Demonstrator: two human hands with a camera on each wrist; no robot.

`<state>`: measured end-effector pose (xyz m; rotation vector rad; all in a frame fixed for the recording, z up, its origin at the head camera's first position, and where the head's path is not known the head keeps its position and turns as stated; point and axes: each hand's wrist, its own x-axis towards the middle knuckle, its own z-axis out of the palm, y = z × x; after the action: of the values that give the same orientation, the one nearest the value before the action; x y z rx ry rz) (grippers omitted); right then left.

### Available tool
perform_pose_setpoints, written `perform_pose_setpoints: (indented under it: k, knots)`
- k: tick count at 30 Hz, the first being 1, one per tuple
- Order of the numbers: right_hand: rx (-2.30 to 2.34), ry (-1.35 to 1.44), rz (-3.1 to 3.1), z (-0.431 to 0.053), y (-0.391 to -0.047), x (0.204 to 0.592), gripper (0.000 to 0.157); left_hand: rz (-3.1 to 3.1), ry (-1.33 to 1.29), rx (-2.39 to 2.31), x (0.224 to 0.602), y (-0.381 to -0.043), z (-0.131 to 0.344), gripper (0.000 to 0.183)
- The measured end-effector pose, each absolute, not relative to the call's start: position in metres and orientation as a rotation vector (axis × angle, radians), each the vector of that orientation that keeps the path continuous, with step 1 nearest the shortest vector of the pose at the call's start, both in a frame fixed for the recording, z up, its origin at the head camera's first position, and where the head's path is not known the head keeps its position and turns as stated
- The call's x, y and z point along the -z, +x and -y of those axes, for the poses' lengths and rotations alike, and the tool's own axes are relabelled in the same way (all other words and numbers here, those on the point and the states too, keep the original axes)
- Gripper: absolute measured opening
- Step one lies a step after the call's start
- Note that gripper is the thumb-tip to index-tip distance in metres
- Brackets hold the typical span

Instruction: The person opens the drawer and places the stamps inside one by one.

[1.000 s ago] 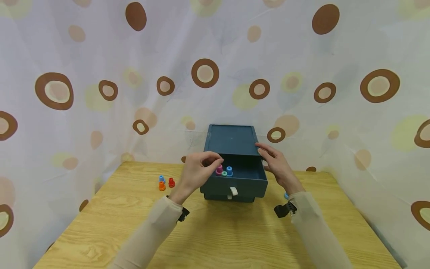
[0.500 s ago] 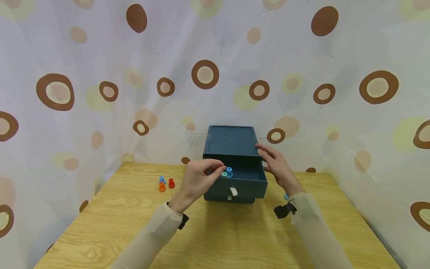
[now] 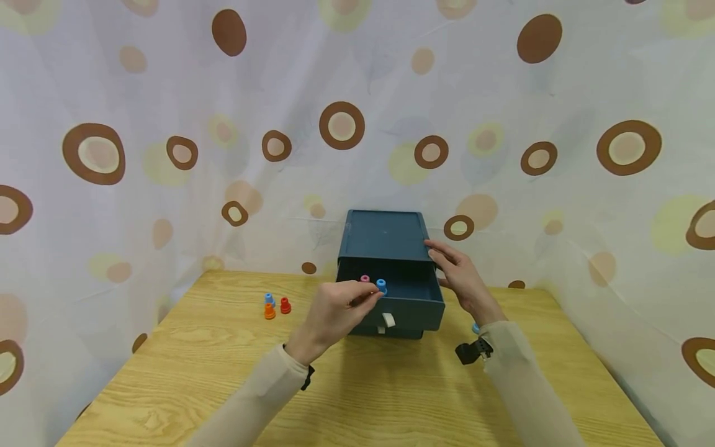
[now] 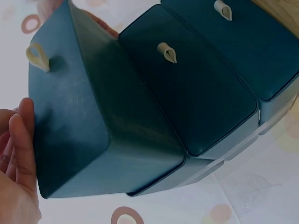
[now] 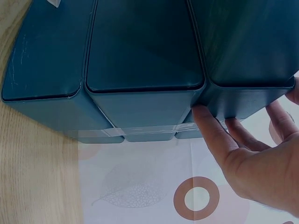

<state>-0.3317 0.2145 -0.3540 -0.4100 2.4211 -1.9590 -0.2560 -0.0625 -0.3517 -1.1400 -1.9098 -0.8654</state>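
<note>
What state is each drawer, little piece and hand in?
Top drawer: pulled open
Middle drawer: closed
Bottom drawer: closed
Red piece: upright
Orange piece: upright
Blue piece behind it: upright
Drawer's blue piece: upright
Pink piece: partly hidden
Rightmost blue piece: mostly hidden
Left hand: grip unclear
Right hand: touching cabinet

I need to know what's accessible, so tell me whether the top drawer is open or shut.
Open: the top drawer juts forward from the cabinet, and the head view shows part of its inside.

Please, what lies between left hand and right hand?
The open drawer, with a blue peg inside near the left hand; the head view shows this.
</note>
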Motion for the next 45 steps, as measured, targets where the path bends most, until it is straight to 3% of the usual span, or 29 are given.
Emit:
perform_pose_setpoints:
  k: [23,45]
  knots:
    - [1.968,-0.385,-2.417,-0.212,-0.332,0.358,0.054,2.098,-1.226,0.809,0.378,-0.249,0.05,0.013]
    - [1.95,-0.374,-2.442,-0.214,-0.335,0.355,0.055,2.104,-1.104,0.897,0.384,-0.261,0.04,0.01]
